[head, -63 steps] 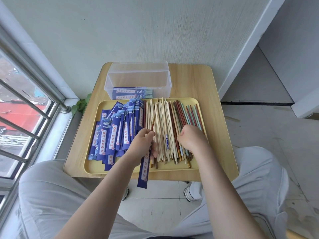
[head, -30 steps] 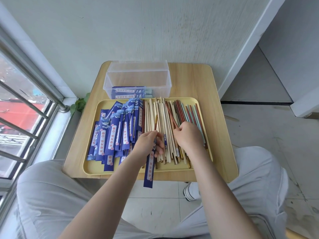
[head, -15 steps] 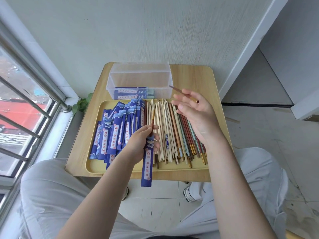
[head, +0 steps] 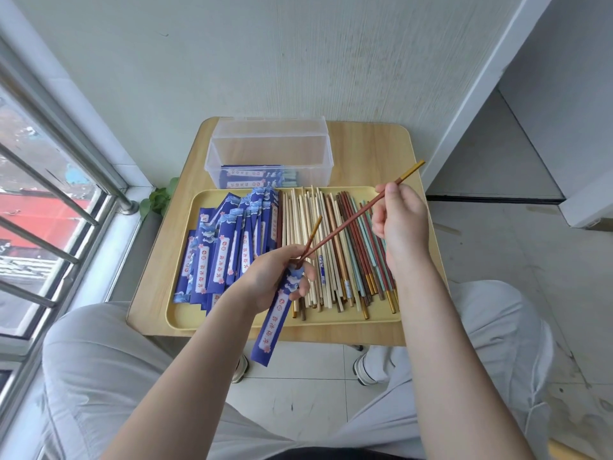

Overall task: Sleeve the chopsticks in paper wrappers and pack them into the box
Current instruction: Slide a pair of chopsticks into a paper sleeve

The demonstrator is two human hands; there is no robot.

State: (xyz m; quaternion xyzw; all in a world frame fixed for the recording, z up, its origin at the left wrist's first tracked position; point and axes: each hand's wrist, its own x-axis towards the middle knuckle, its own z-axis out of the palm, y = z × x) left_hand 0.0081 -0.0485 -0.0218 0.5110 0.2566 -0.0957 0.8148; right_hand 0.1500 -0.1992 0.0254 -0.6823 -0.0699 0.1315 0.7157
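The left hand (head: 268, 280) gripped a blue paper wrapper (head: 278, 312) near its open top, fingers curled round it; the wrapper hung down past the near edge of the small wooden table (head: 371, 151), its lower end over the floor tiles. One brown chopstick (head: 311, 234) already stood in the wrapper mouth, its gold tip slanting up and away.

The right hand (head: 403, 220) pinched a second red-brown chopstick (head: 348, 224) between thumb and fingers near its gold-tipped end — the thin end reached down-left to the wrapper mouth at the left fingers. Whether it had entered the sleeve, I could not tell.

The yellow tray (head: 185, 322) filled the near half of the table, its near rim just inside the table's near edge. Empty blue wrappers (head: 225, 247) lay fanned over the tray's left half; loose chopsticks (head: 331, 254) — pale, brown, red, teal — lay in a row over the right half, ends close to the near rim. A bare strip of tray showed at the near left corner.

The clear plastic box (head: 270, 151) sat at the table's far left edge, touching the tray's far rim, lid tipped up behind it. A few sleeved pairs (head: 252, 175) lay flat on its bottom. Bare tabletop lay right of the box, at the far right corner.
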